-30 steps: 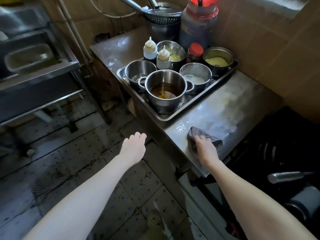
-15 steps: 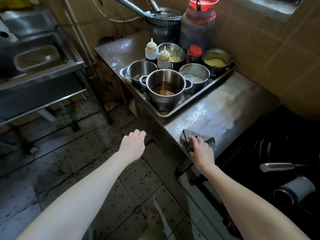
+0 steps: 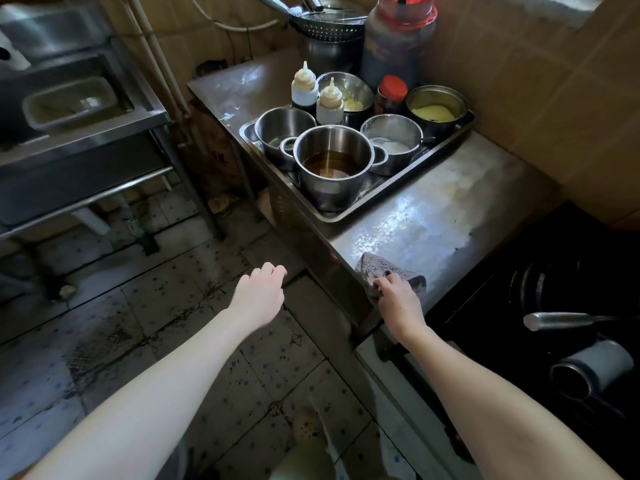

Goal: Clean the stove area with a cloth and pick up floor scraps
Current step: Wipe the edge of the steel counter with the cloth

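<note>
Stained floor tiles (image 3: 104, 341) left of both hands, with a pale scrap (image 3: 67, 291) far out from them. Left hand (image 3: 258, 296) over the floor, loosely curled, holding nothing. Right hand (image 3: 398, 299) gripping the grey cloth (image 3: 381, 266) at the table (image 3: 433, 230) edge. Looks like the wiping step; calls next for strokes across the steel. Beyond the right hand, tray (image 3: 398, 190) of pots (image 3: 332, 188) in the way; stove (image 3: 554, 271) to its right.
</note>
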